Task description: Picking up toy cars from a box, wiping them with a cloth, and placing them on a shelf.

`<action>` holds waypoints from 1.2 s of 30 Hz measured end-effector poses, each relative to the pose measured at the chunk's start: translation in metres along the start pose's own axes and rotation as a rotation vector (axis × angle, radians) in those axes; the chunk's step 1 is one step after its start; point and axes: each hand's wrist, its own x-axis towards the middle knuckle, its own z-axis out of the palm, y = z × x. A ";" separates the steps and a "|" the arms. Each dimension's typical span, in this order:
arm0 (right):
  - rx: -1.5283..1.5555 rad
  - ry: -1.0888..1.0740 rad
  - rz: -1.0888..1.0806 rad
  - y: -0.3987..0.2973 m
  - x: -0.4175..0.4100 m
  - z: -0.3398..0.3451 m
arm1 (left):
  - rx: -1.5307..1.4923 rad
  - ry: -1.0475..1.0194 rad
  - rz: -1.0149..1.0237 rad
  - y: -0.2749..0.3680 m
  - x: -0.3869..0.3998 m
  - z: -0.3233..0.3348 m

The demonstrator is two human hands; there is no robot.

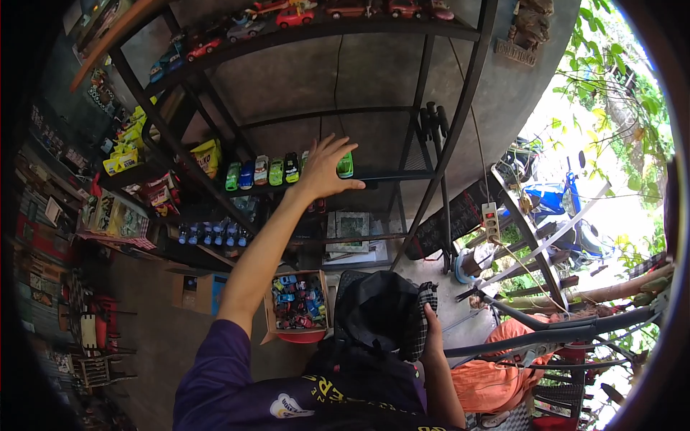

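Observation:
My left hand (326, 168) is stretched over the middle shelf (399, 175) of a dark metal rack, fingers spread. A green toy car (345, 165) shows in the gap between its thumb and fingers; whether they touch is not clear. To the left of the hand several toy cars stand in a row, among them a blue toy car (246, 174) and a lime green one (276, 172). Low at my right side, my right hand (433, 329) grips a black-and-white checkered cloth (420, 334). Beside the cloth is an open black bag (372, 307).
A cardboard box (324, 285) of toy cars stands below the shelf, left of the bag. More toy cars line the upper shelf (323, 33). Snack packets (129, 143) and small bottles (213, 235) are at left. A person in orange trousers (501, 372) is at right.

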 end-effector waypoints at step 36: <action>-0.323 0.195 0.359 0.189 0.049 0.120 | -0.313 -0.183 -1.494 -0.117 -0.462 0.306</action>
